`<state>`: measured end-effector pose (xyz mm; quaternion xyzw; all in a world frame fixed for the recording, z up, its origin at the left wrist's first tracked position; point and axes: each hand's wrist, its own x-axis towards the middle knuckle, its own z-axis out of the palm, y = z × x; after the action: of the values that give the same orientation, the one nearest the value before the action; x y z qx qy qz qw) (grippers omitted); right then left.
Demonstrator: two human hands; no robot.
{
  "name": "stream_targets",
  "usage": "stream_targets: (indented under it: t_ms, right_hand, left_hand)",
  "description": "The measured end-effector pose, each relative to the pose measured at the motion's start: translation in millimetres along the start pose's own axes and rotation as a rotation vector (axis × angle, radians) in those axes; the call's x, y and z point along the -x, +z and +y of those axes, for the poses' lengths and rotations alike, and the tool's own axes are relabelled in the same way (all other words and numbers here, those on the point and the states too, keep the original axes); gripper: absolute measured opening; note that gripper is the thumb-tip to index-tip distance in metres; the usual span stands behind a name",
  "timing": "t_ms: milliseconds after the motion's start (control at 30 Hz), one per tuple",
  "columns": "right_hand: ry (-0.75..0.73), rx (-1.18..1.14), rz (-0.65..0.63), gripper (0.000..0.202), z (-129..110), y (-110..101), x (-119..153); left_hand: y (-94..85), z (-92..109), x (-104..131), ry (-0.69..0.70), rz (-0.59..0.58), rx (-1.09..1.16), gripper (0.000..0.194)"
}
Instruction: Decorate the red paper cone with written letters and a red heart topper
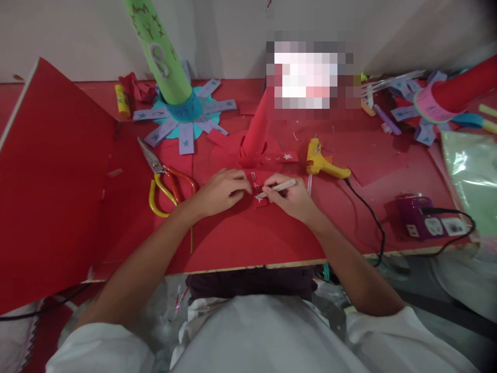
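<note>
A white pen (282,187) is gripped by my right hand (294,198), its tip down on a red paper strip (254,181). White letters, among them a "B" and an "h", run down the strip, with a white star near its lower end. My left hand (225,191) bends its fingers at the strip's left edge and holds it against the table. The strip's upper end meets a red flower-shaped paper base (229,153). From that base rises a red paper tube (256,124). Another red strip (285,157) with a star sticks out to the right.
Scissors (165,178) lie left of my hands, beside a large red board (54,181). A yellow glue gun (324,161) and purple power adapter (421,217) are to the right. Behind stand a green paper tube (166,62) and a glue stick (122,101); another red tube (469,85) leans right.
</note>
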<state>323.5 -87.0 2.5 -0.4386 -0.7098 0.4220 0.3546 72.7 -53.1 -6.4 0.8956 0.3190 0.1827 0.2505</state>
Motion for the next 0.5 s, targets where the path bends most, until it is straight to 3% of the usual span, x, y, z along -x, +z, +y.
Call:
stream_targets:
  t_ms: [500]
  right_hand:
    - [0.003,0.034,0.008,0.029,2.4,-0.6,0.1]
  left_hand:
    - [-1.3,0.7,-0.7,-0.004,-0.010,0.004,0.030]
